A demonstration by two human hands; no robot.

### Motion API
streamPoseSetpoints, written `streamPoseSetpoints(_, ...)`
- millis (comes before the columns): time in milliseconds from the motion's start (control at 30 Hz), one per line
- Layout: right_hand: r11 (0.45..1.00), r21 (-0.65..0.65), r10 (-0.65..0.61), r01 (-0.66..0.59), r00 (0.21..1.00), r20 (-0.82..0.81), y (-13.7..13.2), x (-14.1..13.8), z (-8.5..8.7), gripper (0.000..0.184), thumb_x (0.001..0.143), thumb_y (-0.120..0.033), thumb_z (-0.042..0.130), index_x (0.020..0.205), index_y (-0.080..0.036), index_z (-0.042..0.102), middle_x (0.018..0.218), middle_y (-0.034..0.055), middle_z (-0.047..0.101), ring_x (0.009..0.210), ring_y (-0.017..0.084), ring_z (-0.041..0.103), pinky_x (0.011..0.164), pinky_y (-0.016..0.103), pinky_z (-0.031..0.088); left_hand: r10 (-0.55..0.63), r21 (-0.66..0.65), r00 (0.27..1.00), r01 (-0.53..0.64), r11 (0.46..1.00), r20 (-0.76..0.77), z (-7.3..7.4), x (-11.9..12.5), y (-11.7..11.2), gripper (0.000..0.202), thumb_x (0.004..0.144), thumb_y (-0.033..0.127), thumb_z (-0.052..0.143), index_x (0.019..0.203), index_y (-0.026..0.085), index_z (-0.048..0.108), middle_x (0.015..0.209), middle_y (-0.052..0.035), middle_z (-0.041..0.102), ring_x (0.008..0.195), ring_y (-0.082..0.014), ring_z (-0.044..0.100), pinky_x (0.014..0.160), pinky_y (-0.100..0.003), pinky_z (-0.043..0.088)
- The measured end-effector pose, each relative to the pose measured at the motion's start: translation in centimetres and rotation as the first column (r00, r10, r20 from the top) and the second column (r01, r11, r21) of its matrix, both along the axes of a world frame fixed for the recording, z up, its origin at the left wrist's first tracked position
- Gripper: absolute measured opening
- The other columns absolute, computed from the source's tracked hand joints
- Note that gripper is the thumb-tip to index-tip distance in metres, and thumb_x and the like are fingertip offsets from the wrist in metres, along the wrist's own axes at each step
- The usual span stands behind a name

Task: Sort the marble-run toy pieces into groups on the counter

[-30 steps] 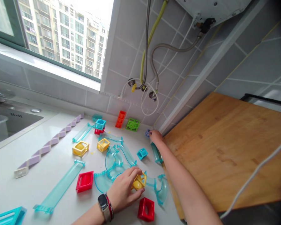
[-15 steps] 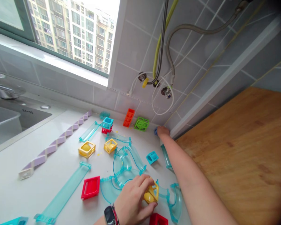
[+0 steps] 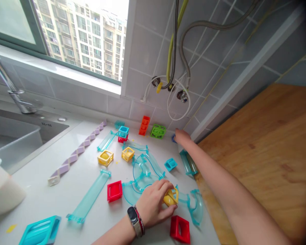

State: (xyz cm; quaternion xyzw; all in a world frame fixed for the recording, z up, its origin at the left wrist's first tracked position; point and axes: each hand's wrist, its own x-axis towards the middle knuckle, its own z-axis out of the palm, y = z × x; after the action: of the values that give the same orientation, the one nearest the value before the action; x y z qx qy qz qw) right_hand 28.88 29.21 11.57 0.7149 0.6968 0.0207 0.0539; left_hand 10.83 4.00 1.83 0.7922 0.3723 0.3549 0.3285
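Observation:
My left hand (image 3: 153, 202), a watch on its wrist, is closed round a yellow block (image 3: 171, 196) that rests on clear teal curved track pieces (image 3: 142, 170) on the white counter (image 3: 40, 200). My right hand (image 3: 181, 136) reaches to the back corner by the tiled wall. Its fingers close on a small blue piece (image 3: 173, 138) that is mostly hidden. A red block (image 3: 180, 229) lies just in front of my left hand.
Scattered blocks: two yellow (image 3: 105, 158), red (image 3: 114, 191), teal (image 3: 170, 164), orange (image 3: 144, 125), green (image 3: 158, 131). A straight clear track (image 3: 89, 196) and a lilac zigzag strip (image 3: 76, 153) lie left. A sink (image 3: 12, 136) sits far left, a wooden board (image 3: 265, 149) right. Hoses (image 3: 177, 51) hang on the wall.
The view has shifted, showing more of the sink and tap. My right hand stays at the back corner on the blue piece. My left hand keeps hold of the yellow block.

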Motion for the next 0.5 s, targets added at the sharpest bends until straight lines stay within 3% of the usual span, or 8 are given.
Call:
streamPoseSetpoints(100,0.993,0.121,0.018,-0.008,0.996,-0.083,-4.9,-0.6,1.4,0.029,0.099,-0.04,0.053,0.113,-0.018,0.067,0.107,0.0156,0.073,0.101,0.03,0.069,0.078,0.033,0.049,-0.015,0.019,1.0,0.015,1.0,-0.013,-0.1,-0.2,0.2,0.045,0.082,0.034,0.072,0.122,0.026,0.052,0.124,-0.0075,0.064,0.109,-0.0266,0.063,0.095,-0.039,0.052)
streamPoseSetpoints(200,0.931,0.364,0.149,-0.02,0.932,-0.33,-11.5,-1.1,0.7,0.032,0.099,-0.048,0.049,0.095,-0.022,0.068,0.084,0.0068,0.074,0.081,0.022,0.069,0.069,0.028,0.045,-0.016,0.031,1.0,0.017,0.999,-0.012,0.0,-0.3,0.6,0.042,0.085,0.036,0.07,0.122,0.026,0.052,0.12,-0.008,0.065,0.108,-0.0265,0.064,0.093,-0.039,0.052)
streamPoseSetpoints(267,0.885,0.466,0.278,-0.005,0.808,-0.52,-15.1,-1.5,-0.8,0.036,0.098,-0.05,0.05,0.082,-0.022,0.066,0.067,0.0016,0.067,0.064,0.018,0.063,0.063,0.026,0.043,-0.006,0.034,1.0,0.007,0.999,-0.007,0.1,-0.1,1.1,0.041,0.087,0.037,0.069,0.122,0.025,0.051,0.119,-0.0082,0.065,0.107,-0.026,0.064,0.093,-0.039,0.052)
streamPoseSetpoints(333,0.875,0.483,0.357,0.026,0.639,-0.682,-17.2,-1.7,-2.6,0.04,0.098,-0.051,0.049,0.074,-0.022,0.063,0.058,-0.0012,0.06,0.055,0.015,0.057,0.058,0.025,0.041,-0.01,0.039,1.0,0.011,0.999,-0.016,0.2,0.2,1.6,0.041,0.087,0.037,0.069,0.123,0.024,0.051,0.118,-0.0084,0.065,0.105,-0.0256,0.064,0.093,-0.04,0.052)
streamPoseSetpoints(433,0.894,0.445,0.392,0.047,0.4,-0.829,-17.6,-1.7,-5.1,0.041,0.096,-0.053,0.051,0.074,-0.021,0.062,0.055,-0.0029,0.056,0.051,0.014,0.053,0.054,0.025,0.041,-0.043,0.052,0.998,0.045,0.998,-0.049,0.4,0.5,2.5,0.046,0.087,0.038,0.07,0.126,0.023,0.05,0.117,-0.0093,0.066,0.103,-0.026,0.065,0.091,-0.041,0.053)
streamPoseSetpoints(500,0.903,0.428,0.397,0.034,0.311,-0.863,-17.2,-1.5,-6.3,0.039,0.095,-0.053,0.054,0.076,-0.02,0.063,0.055,-0.0034,0.055,0.051,0.014,0.053,0.053,0.025,0.041,-0.047,0.061,0.998,0.049,0.997,-0.044,0.5,0.6,3.0,0.05,0.088,0.038,0.069,0.13,0.023,0.047,0.119,-0.0102,0.066,0.103,-0.0261,0.066,0.091,-0.041,0.053)
